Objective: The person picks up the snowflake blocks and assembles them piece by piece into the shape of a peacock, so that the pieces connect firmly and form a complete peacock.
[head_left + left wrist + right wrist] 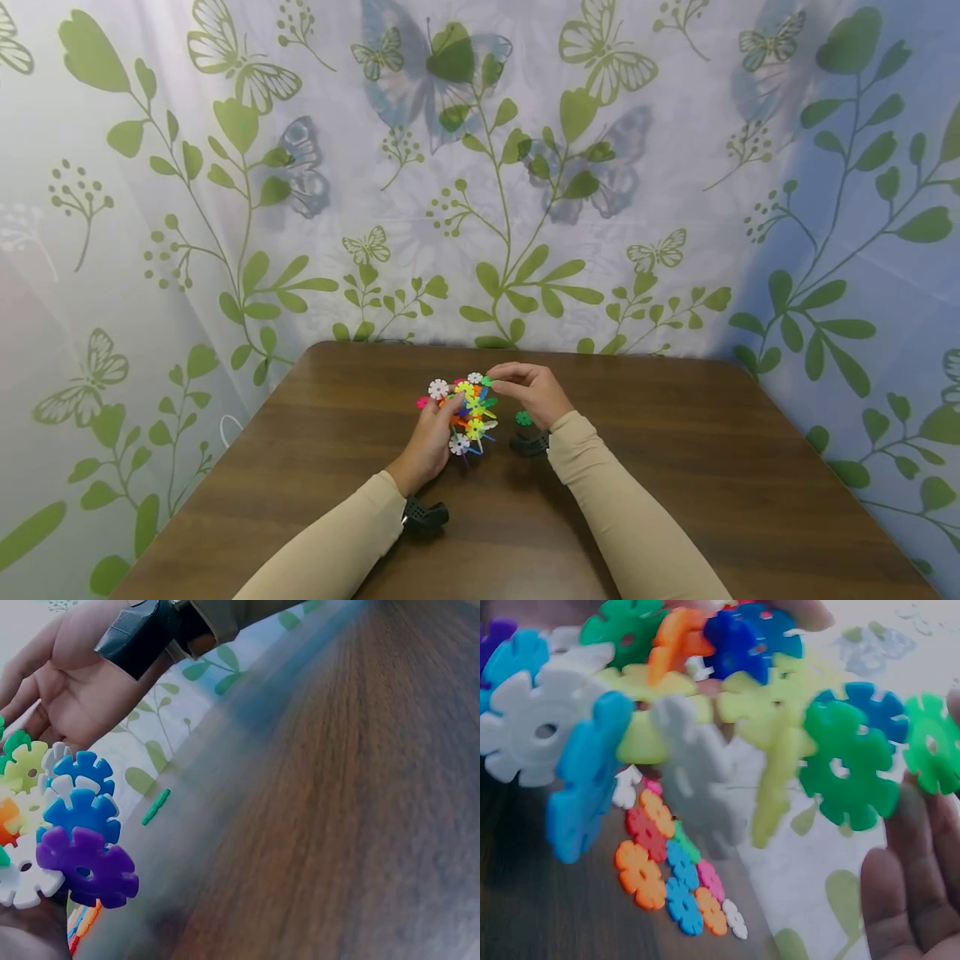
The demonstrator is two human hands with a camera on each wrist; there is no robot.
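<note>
My left hand grips a many-coloured cluster of interlocking flower-shaped plastic discs, raised over the table. White, yellow, blue, purple and orange discs jut out at various angles. At the cluster's upper right, my right hand pinches a green notched disc between thumb and fingertips. In the right wrist view this disc is right beside another green disc of the cluster. A purple disc shows at the cluster's near side in the left wrist view. Much of the left hand's grip is hidden behind the discs.
A loose green disc lies on the brown wooden table, close to the right wrist. Several loose orange, blue, red, pink and white discs lie below the cluster. A patterned curtain hangs behind the table's far edge.
</note>
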